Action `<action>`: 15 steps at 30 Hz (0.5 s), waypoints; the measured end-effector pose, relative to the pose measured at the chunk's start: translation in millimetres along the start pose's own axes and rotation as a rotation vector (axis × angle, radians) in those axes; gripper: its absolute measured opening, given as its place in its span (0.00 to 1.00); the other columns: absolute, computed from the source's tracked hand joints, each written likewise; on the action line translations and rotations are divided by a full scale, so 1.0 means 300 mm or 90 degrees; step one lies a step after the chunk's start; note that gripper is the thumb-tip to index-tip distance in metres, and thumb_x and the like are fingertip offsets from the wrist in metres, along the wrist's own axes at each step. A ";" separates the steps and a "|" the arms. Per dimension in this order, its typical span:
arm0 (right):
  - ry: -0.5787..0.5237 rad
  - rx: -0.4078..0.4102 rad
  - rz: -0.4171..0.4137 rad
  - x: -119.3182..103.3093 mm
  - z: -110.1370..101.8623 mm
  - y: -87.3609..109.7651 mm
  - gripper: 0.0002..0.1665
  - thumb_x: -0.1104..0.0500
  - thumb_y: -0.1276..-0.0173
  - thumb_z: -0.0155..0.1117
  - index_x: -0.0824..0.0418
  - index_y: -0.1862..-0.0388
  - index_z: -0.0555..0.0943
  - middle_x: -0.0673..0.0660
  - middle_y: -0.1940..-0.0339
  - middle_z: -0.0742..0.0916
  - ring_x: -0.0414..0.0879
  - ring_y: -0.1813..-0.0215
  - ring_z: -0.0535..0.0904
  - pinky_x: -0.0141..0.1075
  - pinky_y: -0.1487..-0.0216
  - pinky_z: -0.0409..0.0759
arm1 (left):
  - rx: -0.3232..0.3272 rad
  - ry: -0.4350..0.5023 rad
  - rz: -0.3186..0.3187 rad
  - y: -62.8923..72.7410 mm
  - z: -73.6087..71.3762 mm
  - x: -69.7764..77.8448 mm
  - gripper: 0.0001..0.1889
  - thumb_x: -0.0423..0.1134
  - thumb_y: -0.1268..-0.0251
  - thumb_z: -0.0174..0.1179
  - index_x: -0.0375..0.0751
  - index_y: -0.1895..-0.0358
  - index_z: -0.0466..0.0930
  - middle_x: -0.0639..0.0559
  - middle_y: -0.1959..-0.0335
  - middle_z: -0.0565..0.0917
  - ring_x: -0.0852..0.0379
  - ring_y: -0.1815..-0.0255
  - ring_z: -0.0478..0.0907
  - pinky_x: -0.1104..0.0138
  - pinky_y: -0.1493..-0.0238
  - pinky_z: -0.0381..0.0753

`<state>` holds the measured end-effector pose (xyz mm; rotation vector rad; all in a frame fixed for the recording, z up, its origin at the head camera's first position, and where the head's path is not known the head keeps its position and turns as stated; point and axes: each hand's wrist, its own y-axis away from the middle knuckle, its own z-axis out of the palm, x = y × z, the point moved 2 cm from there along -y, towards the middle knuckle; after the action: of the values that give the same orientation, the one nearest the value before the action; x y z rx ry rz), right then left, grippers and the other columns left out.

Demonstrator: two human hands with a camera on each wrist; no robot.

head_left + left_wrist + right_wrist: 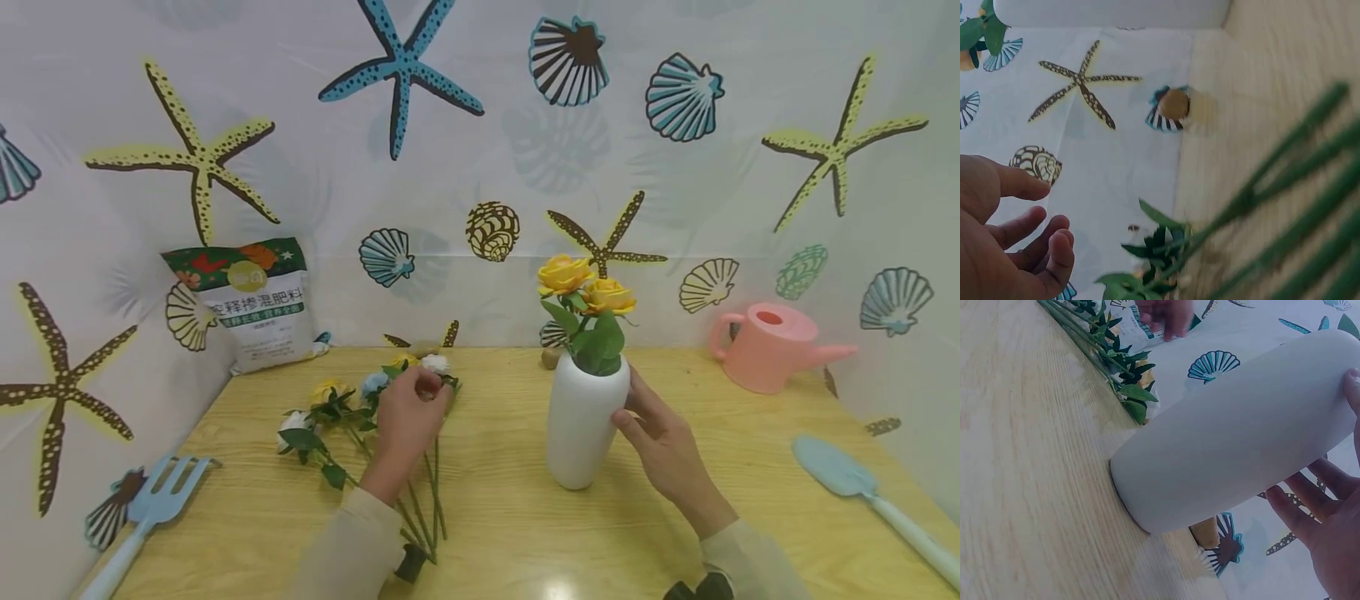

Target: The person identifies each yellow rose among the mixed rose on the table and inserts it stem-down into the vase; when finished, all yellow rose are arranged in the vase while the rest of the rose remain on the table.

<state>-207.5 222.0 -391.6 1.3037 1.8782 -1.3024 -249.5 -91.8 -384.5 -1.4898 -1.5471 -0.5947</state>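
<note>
A white vase (pixel 583 429) stands on the wooden table, with two yellow roses (pixel 609 296) and green leaves rising from its mouth. My right hand (pixel 669 446) holds the vase by its right side, thumb in front and fingers behind. In the right wrist view, those fingers (pixel 1297 515) curve along the smooth vase wall. Over a bunch of loose artificial flowers hovers my left hand (pixel 408 417), its fingers loosely bent with nothing between them in the left wrist view. Among the flowers are a white rose (pixel 294 429), a blue bloom (pixel 374 383) and green stems (pixel 1272 200).
A pink watering can (pixel 772 348) stands at the back right, a light-blue toy trowel (pixel 836 467) in front of it. At the left lie a light-blue hand fork (pixel 161 500) and a propped fertilizer bag (pixel 258 312). A small brown stone (pixel 552 358) sits behind the vase.
</note>
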 end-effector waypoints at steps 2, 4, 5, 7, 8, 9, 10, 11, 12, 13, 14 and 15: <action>0.005 0.000 0.004 -0.001 -0.003 0.001 0.37 0.60 0.22 0.57 0.45 0.19 0.59 0.29 0.32 0.74 0.23 0.41 0.74 0.18 0.40 0.72 | -0.011 -0.065 -0.011 0.001 -0.028 -0.044 0.09 0.42 0.31 0.64 0.39 0.57 0.81 0.45 0.61 0.84 0.52 0.67 0.79 0.58 0.66 0.79; 0.009 -0.002 0.006 -0.002 -0.006 0.001 0.37 0.60 0.22 0.57 0.45 0.19 0.59 0.34 0.30 0.74 0.22 0.41 0.74 0.18 0.40 0.72 | -0.025 -0.093 -0.029 0.002 -0.046 -0.082 0.12 0.41 0.32 0.65 0.36 0.55 0.80 0.42 0.59 0.84 0.49 0.65 0.81 0.56 0.65 0.81; 0.010 -0.002 0.007 -0.002 -0.006 0.001 0.37 0.59 0.22 0.57 0.44 0.19 0.59 0.37 0.29 0.74 0.22 0.41 0.74 0.18 0.40 0.72 | -0.036 -0.099 -0.044 0.003 -0.053 -0.097 0.13 0.42 0.32 0.65 0.35 0.54 0.80 0.41 0.58 0.84 0.48 0.63 0.82 0.56 0.64 0.82; 0.012 -0.002 0.009 -0.002 -0.006 0.000 0.37 0.59 0.21 0.57 0.44 0.19 0.59 0.42 0.27 0.75 0.22 0.41 0.74 0.18 0.40 0.72 | -0.053 -0.102 -0.068 0.005 -0.062 -0.124 0.15 0.42 0.33 0.66 0.33 0.52 0.79 0.37 0.56 0.85 0.45 0.59 0.83 0.54 0.62 0.83; 0.012 -0.001 0.009 -0.001 -0.005 0.000 0.37 0.59 0.21 0.57 0.44 0.19 0.59 0.44 0.27 0.75 0.22 0.41 0.74 0.18 0.41 0.72 | -0.061 -0.104 -0.077 0.004 -0.064 -0.137 0.16 0.42 0.33 0.67 0.32 0.51 0.79 0.36 0.55 0.85 0.43 0.57 0.84 0.54 0.61 0.84; 0.011 -0.001 0.010 -0.001 -0.004 0.001 0.37 0.59 0.22 0.57 0.44 0.19 0.59 0.44 0.27 0.75 0.22 0.41 0.74 0.18 0.41 0.72 | -0.067 -0.106 -0.085 0.004 -0.066 -0.146 0.18 0.42 0.34 0.67 0.32 0.50 0.78 0.35 0.54 0.86 0.43 0.56 0.84 0.54 0.61 0.84; 0.010 0.000 0.010 0.000 -0.003 0.001 0.37 0.59 0.22 0.57 0.45 0.19 0.59 0.43 0.27 0.75 0.22 0.41 0.74 0.18 0.41 0.72 | -0.073 -0.109 -0.091 0.003 -0.066 -0.155 0.19 0.42 0.34 0.68 0.32 0.49 0.78 0.35 0.54 0.86 0.42 0.56 0.84 0.54 0.62 0.85; 0.009 0.001 0.011 0.001 -0.002 0.001 0.37 0.59 0.22 0.57 0.45 0.19 0.59 0.40 0.28 0.75 0.22 0.41 0.74 0.18 0.41 0.72 | -0.080 -0.114 -0.098 0.001 -0.066 -0.162 0.19 0.43 0.34 0.68 0.32 0.48 0.78 0.35 0.54 0.86 0.43 0.57 0.85 0.55 0.63 0.84; 0.008 0.001 0.011 0.002 -0.001 0.001 0.37 0.59 0.22 0.57 0.45 0.19 0.59 0.37 0.29 0.75 0.22 0.41 0.74 0.18 0.41 0.72 | -0.088 -0.113 -0.105 -0.001 -0.064 -0.169 0.20 0.43 0.35 0.68 0.32 0.48 0.78 0.35 0.54 0.87 0.43 0.58 0.85 0.55 0.64 0.84; 0.006 0.002 0.010 0.003 0.001 0.001 0.37 0.60 0.22 0.57 0.45 0.19 0.59 0.33 0.31 0.74 0.22 0.41 0.74 0.18 0.41 0.72 | -0.096 -0.115 -0.110 -0.003 -0.063 -0.173 0.21 0.43 0.35 0.69 0.31 0.47 0.77 0.35 0.54 0.87 0.45 0.59 0.85 0.56 0.64 0.84; 0.005 0.002 0.009 0.003 0.002 0.001 0.36 0.60 0.22 0.57 0.45 0.19 0.59 0.31 0.32 0.74 0.22 0.41 0.74 0.18 0.41 0.72 | -0.103 -0.116 -0.115 -0.006 -0.060 -0.178 0.22 0.43 0.35 0.69 0.31 0.46 0.77 0.36 0.55 0.87 0.46 0.61 0.85 0.56 0.65 0.84; 0.004 0.002 0.008 0.003 0.003 0.001 0.36 0.60 0.22 0.57 0.45 0.19 0.59 0.28 0.33 0.74 0.22 0.41 0.74 0.18 0.41 0.72 | -0.111 -0.117 -0.120 -0.008 -0.058 -0.182 0.22 0.42 0.36 0.69 0.31 0.46 0.77 0.36 0.55 0.87 0.47 0.62 0.85 0.57 0.65 0.84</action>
<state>-207.9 221.7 -392.9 1.3203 1.8698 -1.2973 -253.3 -135.8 -421.0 -1.5747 -1.8309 -0.7344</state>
